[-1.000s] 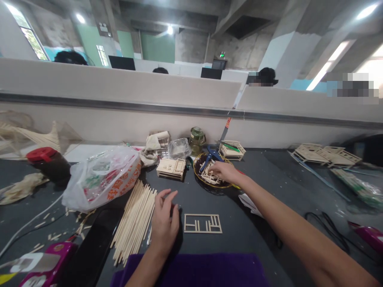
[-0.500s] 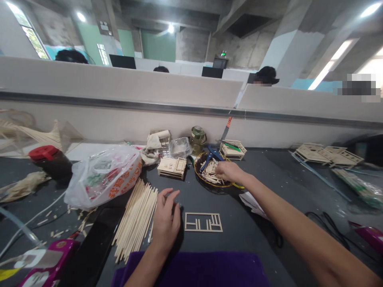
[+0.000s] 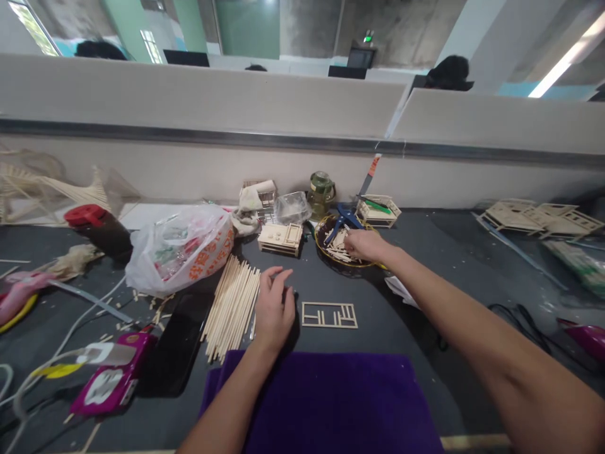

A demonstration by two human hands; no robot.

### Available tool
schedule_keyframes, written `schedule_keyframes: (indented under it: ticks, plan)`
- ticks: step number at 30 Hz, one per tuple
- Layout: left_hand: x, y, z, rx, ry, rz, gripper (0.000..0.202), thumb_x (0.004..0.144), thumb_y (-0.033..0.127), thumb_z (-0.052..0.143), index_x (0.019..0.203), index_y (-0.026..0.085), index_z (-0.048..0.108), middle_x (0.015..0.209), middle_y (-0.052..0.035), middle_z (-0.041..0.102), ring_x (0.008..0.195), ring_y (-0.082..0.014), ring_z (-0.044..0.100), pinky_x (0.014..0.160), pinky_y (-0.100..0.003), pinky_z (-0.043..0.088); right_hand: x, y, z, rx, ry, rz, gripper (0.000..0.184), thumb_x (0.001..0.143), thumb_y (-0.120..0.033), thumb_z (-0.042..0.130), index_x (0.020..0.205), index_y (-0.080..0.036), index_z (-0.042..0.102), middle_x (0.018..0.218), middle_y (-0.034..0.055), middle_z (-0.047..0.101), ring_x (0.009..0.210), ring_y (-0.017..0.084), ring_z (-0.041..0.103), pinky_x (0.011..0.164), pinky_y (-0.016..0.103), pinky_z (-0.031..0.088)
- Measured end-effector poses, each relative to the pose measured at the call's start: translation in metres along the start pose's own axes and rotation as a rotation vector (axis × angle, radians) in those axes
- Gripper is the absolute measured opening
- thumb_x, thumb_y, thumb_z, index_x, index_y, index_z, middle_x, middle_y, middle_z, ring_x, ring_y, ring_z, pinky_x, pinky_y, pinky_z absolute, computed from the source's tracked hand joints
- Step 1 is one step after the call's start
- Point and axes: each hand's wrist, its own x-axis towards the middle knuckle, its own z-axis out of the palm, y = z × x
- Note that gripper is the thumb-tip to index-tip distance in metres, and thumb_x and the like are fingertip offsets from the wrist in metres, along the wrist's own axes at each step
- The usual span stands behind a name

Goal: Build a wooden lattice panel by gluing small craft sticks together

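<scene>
My right hand (image 3: 365,244) reaches into a round basket (image 3: 352,263) of short cut wooden sticks (image 3: 337,244). Its fingers are bunched together among the pieces; what they hold is hidden. Blue-handled pliers (image 3: 348,218) rest in the same basket. My left hand (image 3: 275,310) hovers or rests just right of a bundle of long wooden sticks (image 3: 232,309), fingers loosely bent and apart, holding nothing visible. To its right a flat rectangular stick frame (image 3: 329,326) with inner dividers lies on the dark table. A purple cloth (image 3: 331,403) is spread along the near edge.
Behind are a small wooden stick model (image 3: 280,238), a green jar (image 3: 321,192) and another model (image 3: 379,213). On the left stand a plastic bag (image 3: 182,249), a red-lidded bottle (image 3: 97,230) and a magenta device (image 3: 116,372) with cables. More stick models (image 3: 539,217) lie far right.
The camera view has tilted down, bringing more of the purple cloth and table into sight. My right hand stays in the basket, and my left hand stays beside the long sticks.
</scene>
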Motion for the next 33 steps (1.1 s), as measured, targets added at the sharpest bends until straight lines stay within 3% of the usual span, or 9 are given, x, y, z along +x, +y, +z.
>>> schedule_keyframes:
  ticks: [5,9,13,17,20,26,31,33]
  plan:
    - [0.000,0.001,-0.001,-0.006,0.019,-0.024,0.032,0.089,0.011,0.050,0.118,0.022,0.056,0.123,-0.0098,0.046,0.093,-0.0159,0.058,0.089,-0.037,0.050,-0.006,-0.006,-0.008,0.025,0.042,0.035,0.011,0.079,-0.019,0.058,0.082,-0.018,0.069,0.095,0.0083,0.070,0.086,0.019,0.062,0.062,0.023,0.034]
    - [0.001,0.001,-0.002,-0.041,0.011,-0.035,0.031,0.088,0.010,0.050,0.116,0.021,0.057,0.120,-0.0093,0.047,0.096,-0.0165,0.057,0.090,-0.037,0.050,-0.023,-0.017,-0.016,0.065,0.138,0.085,0.019,0.088,-0.026,0.050,0.093,-0.021,0.067,0.093,0.0053,0.071,0.083,0.018,0.063,0.062,0.024,0.033]
    - [0.001,0.001,-0.001,-0.080,0.001,-0.070,0.030,0.088,0.010,0.050,0.114,0.021,0.058,0.117,-0.0088,0.048,0.095,-0.0163,0.056,0.089,-0.036,0.049,-0.037,-0.008,-0.020,0.102,0.190,0.171,0.023,0.091,-0.027,0.047,0.101,-0.024,0.067,0.102,0.0031,0.072,0.088,0.018,0.063,0.061,0.023,0.033]
    - [0.001,0.002,-0.001,-0.086,0.004,-0.076,0.029,0.087,0.010,0.049,0.113,0.021,0.059,0.116,-0.0086,0.049,0.094,-0.0164,0.056,0.088,-0.035,0.050,-0.035,0.008,-0.018,0.110,0.174,0.226,0.023,0.089,-0.029,0.050,0.099,-0.025,0.071,0.106,0.0023,0.071,0.091,0.018,0.064,0.063,0.022,0.036]
    - [0.001,0.001,0.000,-0.086,-0.004,-0.061,0.030,0.087,0.009,0.049,0.113,0.021,0.059,0.115,-0.0083,0.050,0.099,-0.0173,0.056,0.088,-0.035,0.050,-0.024,0.004,-0.011,0.094,0.127,0.191,0.021,0.087,-0.029,0.053,0.093,-0.026,0.073,0.101,0.0018,0.073,0.091,0.017,0.064,0.066,0.021,0.038]
    - [0.001,-0.003,0.002,-0.072,-0.013,-0.049,0.032,0.087,0.007,0.049,0.114,0.021,0.058,0.114,-0.0077,0.050,0.100,-0.0173,0.055,0.089,-0.034,0.049,-0.001,-0.015,0.004,0.014,0.060,0.221,0.026,0.087,-0.024,0.050,0.085,-0.018,0.075,0.092,0.0116,0.074,0.090,0.022,0.067,0.071,0.024,0.043]
    - [0.001,-0.002,0.000,-0.076,-0.019,-0.050,0.033,0.087,0.007,0.049,0.115,0.021,0.058,0.113,-0.0080,0.051,0.103,-0.0184,0.055,0.090,-0.035,0.048,0.002,-0.017,0.006,-0.040,0.044,0.257,0.029,0.088,-0.022,0.049,0.094,-0.010,0.074,0.098,0.0197,0.072,0.096,0.025,0.066,0.078,0.028,0.046]
    - [0.001,-0.001,0.000,-0.080,-0.026,-0.046,0.034,0.086,0.006,0.049,0.115,0.022,0.058,0.113,-0.0080,0.051,0.104,-0.0187,0.055,0.090,-0.035,0.049,0.001,-0.018,0.006,-0.045,0.038,0.253,0.029,0.088,-0.021,0.047,0.094,-0.011,0.074,0.100,0.0191,0.072,0.097,0.024,0.066,0.079,0.027,0.046]
